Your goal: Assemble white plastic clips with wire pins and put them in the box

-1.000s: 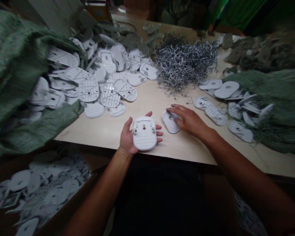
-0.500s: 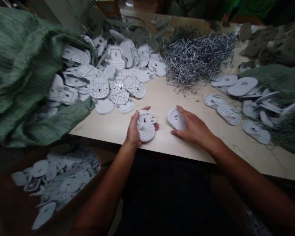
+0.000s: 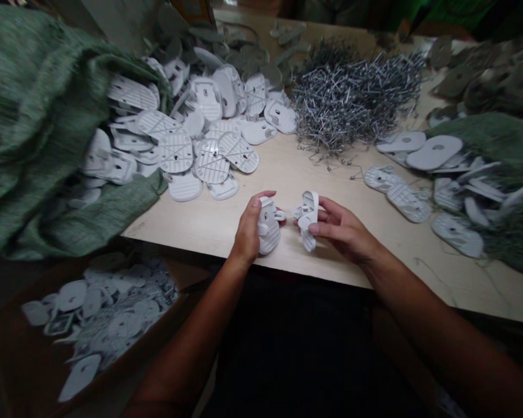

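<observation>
My left hand (image 3: 247, 232) grips a white oval plastic piece (image 3: 269, 231) with a hole, raised loops and a ribbed end, tilted toward the right. Across a small gap, my right hand (image 3: 337, 229) holds a second white plastic piece (image 3: 308, 223) on edge between thumb and fingers, its looped side facing left. Both pieces are above the front of the pale table (image 3: 192, 229). Some fingers of each hand are hidden behind the pieces.
Loose white plastic pieces (image 3: 176, 151) are heaped at the left beside a green woven sack (image 3: 39, 128). Thin metal wire pins (image 3: 357, 96) form a pile at the back. More pieces (image 3: 436, 152) lie right. A cardboard box (image 3: 126, 363) of pieces stands below the table edge.
My right hand has turned its piece from face-up to on edge, its looped side now toward the left. My left hand has moved slightly right and tilted its piece.
</observation>
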Available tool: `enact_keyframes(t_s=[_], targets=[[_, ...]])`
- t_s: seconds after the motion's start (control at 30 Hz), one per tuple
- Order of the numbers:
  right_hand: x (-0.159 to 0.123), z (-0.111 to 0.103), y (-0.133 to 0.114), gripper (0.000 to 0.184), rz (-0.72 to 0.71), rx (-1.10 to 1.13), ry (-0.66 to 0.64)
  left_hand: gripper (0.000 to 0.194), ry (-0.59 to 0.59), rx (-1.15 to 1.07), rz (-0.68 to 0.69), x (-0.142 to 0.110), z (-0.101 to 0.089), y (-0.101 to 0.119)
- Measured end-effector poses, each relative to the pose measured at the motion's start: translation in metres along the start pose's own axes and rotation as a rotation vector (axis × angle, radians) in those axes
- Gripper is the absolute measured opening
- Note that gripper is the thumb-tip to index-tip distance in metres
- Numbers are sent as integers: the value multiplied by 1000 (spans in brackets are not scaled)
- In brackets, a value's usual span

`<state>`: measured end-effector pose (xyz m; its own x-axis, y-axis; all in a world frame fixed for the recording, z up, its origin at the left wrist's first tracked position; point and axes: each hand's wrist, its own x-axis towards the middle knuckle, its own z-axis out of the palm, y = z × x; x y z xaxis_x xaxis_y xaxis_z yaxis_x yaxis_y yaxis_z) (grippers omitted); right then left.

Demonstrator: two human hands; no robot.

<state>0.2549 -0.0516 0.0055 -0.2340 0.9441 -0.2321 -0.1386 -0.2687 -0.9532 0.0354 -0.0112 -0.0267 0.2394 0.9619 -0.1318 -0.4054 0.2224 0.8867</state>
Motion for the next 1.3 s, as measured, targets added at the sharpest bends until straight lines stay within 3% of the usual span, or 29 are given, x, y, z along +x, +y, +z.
enact_keyframes(t_s=[0.3, 0.47, 0.6, 0.77, 1.3], targets=[[-5, 15, 12, 97, -55, 35, -6, 51, 6, 122, 70, -8, 9, 7], [-14, 32, 18, 103, -224, -155, 46, 47, 58, 181, 114, -16, 21, 6], [-24, 41, 23, 101, -362, -315, 59, 53, 80, -31, 15, -17, 31, 10], [-37, 44, 19, 103, -372, -433, 75, 60, 84, -220, -123, -20, 42, 28], [-49, 48, 12, 107, -482, -592, 102, 28, 164, -13, 104, -48, 60, 28]])
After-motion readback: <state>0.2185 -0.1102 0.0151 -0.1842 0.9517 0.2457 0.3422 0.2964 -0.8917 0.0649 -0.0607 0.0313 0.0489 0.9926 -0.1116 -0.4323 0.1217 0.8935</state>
